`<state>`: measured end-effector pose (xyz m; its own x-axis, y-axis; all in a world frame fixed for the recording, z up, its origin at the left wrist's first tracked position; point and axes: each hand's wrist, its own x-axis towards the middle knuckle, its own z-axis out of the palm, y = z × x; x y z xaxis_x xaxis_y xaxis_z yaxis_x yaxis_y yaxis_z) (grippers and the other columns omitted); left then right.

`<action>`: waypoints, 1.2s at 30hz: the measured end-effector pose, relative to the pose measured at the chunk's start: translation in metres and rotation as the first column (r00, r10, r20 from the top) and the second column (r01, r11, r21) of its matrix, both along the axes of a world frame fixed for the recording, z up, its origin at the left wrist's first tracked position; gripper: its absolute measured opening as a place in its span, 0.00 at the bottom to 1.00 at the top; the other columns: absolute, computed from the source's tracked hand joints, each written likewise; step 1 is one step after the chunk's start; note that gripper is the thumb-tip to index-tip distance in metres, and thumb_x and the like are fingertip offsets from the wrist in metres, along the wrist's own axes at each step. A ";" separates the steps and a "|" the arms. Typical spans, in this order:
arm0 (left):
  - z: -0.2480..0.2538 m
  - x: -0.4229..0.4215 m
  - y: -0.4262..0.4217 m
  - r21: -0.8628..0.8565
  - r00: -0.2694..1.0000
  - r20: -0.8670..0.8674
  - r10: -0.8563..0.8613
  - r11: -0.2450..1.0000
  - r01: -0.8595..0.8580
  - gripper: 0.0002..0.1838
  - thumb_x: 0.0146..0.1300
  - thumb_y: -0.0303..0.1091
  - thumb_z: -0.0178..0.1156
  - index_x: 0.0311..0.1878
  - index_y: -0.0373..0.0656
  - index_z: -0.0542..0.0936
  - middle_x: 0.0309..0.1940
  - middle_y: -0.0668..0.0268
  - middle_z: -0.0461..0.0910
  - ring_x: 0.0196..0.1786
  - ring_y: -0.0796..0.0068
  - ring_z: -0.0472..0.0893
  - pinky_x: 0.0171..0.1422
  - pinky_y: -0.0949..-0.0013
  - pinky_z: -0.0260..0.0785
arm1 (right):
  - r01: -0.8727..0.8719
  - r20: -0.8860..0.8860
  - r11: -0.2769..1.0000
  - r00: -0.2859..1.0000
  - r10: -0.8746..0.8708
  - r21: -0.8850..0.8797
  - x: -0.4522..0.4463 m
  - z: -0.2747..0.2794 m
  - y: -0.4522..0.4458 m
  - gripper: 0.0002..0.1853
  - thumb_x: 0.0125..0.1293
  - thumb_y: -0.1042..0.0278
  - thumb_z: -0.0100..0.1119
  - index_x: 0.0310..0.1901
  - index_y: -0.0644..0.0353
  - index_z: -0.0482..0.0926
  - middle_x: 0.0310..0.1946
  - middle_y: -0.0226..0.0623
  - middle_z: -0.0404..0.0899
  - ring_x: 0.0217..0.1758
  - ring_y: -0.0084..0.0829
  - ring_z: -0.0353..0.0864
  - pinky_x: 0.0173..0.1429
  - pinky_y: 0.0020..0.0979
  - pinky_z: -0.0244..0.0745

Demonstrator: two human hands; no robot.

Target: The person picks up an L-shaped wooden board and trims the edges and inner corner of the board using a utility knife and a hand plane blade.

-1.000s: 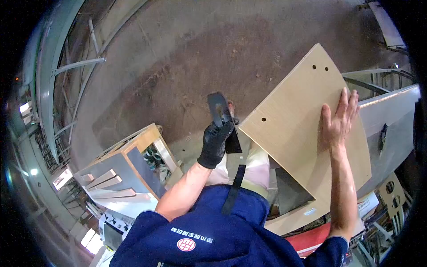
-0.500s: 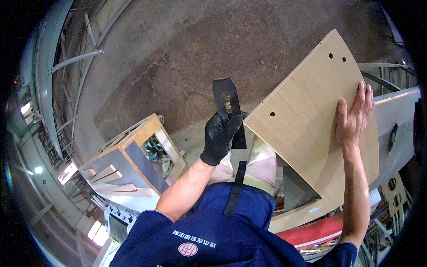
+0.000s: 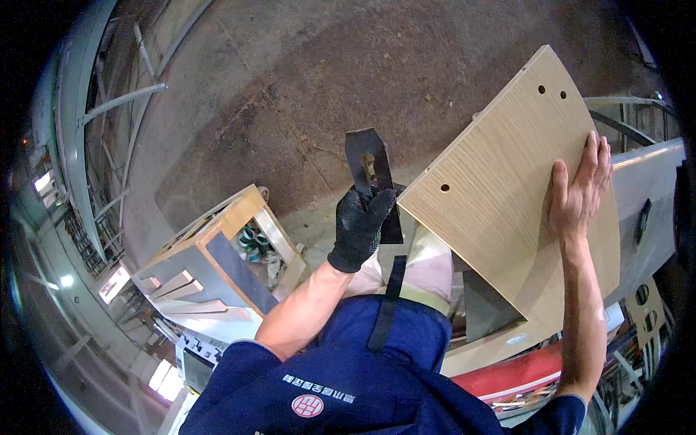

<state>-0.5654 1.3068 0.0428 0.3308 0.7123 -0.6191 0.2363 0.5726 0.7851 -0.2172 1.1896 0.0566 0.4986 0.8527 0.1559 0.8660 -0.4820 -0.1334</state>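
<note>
My left hand [image 3: 360, 226], in a black glove, is closed around a dark hand plane [image 3: 368, 154]. The plane's slotted body sticks out above and below the fist. Just right of the fist is the corner of a light wood-grain panel [image 3: 500, 196] with a curved edge and several dark round holes. My bare right hand [image 3: 580, 190] lies flat on the panel near that curved edge, fingers stretched out. Nothing is gripped in it. The panel is tilted and partly hides what lies beneath it.
On the left stands a wooden box-like stand [image 3: 239, 254] with loose wood strips [image 3: 177, 286] on top. A grey work surface [image 3: 641, 210] with a dark tool [image 3: 642, 221] is at the right. Below the panel is a red padded strip [image 3: 507, 371]. Brown stained floor [image 3: 312, 87] lies ahead.
Almost nothing differs. The view has shifted slightly; both hands, the plane and the panel hold the same places relative to one another.
</note>
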 end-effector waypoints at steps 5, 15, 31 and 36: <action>0.008 0.003 0.003 -0.015 0.999 -0.047 -0.015 1.000 0.014 0.10 0.72 0.34 0.62 0.47 0.38 0.85 0.32 0.72 0.83 0.33 0.83 0.78 0.38 0.74 0.69 | -0.007 0.003 1.000 1.000 0.007 0.009 0.000 0.000 0.002 0.39 0.72 0.42 0.52 0.78 0.52 0.57 0.77 0.53 0.54 0.81 0.52 0.50 0.82 0.53 0.42; 0.010 0.007 0.001 -0.004 0.998 0.033 0.054 0.999 -0.054 0.10 0.72 0.34 0.61 0.48 0.37 0.84 0.33 0.68 0.84 0.33 0.81 0.79 0.39 0.74 0.71 | -0.013 0.011 1.000 1.000 0.012 0.008 0.002 -0.001 0.000 0.39 0.71 0.42 0.52 0.78 0.53 0.57 0.76 0.53 0.55 0.81 0.52 0.51 0.81 0.53 0.42; 0.021 0.013 0.008 0.041 0.992 -0.106 -0.063 0.997 0.068 0.10 0.72 0.33 0.61 0.50 0.37 0.84 0.37 0.69 0.85 0.37 0.82 0.80 0.44 0.74 0.72 | 0.007 0.021 1.000 1.000 -0.007 -0.024 0.000 -0.002 0.000 0.40 0.71 0.41 0.51 0.78 0.55 0.56 0.76 0.56 0.54 0.81 0.54 0.50 0.81 0.55 0.42; 0.018 0.011 0.007 0.044 0.985 -0.151 -0.082 0.995 0.090 0.09 0.71 0.32 0.62 0.49 0.37 0.83 0.35 0.70 0.84 0.37 0.83 0.79 0.43 0.73 0.72 | 0.002 0.018 1.000 1.000 -0.001 -0.021 -0.001 -0.001 0.003 0.40 0.71 0.41 0.51 0.78 0.55 0.56 0.76 0.57 0.54 0.80 0.55 0.50 0.81 0.55 0.42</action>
<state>-0.5542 1.3135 0.0603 0.2991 0.7166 -0.6301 0.3995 0.5057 0.7646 -0.2180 1.1923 0.0555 0.4970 0.8552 0.1468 0.8675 -0.4857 -0.1077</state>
